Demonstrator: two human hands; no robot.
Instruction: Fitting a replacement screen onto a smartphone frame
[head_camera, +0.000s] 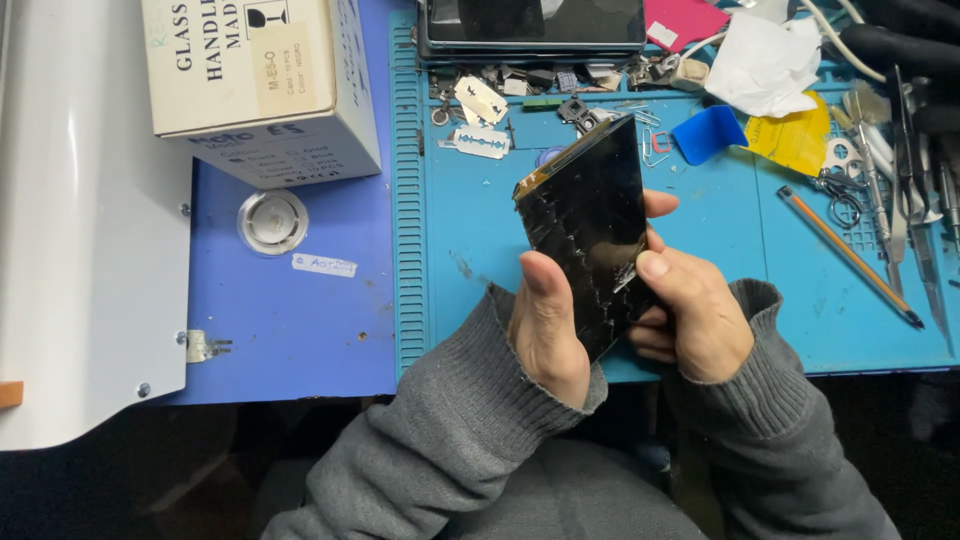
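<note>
At the far left a white machine cover (80, 220) lies beside a cardboard box (255, 85) on the blue bench. Right of these, above the blue work mat (470, 240), the left hand (548, 325) grips the lower left edge of a black phone with a cracked screen (590, 225), its thumb pressed on the glass. The phone stands tilted between both hands, clear of the mat. The right hand (695, 315) clasps its right edge, fingers wrapped behind. Farther right lies a pencil (848, 255).
</note>
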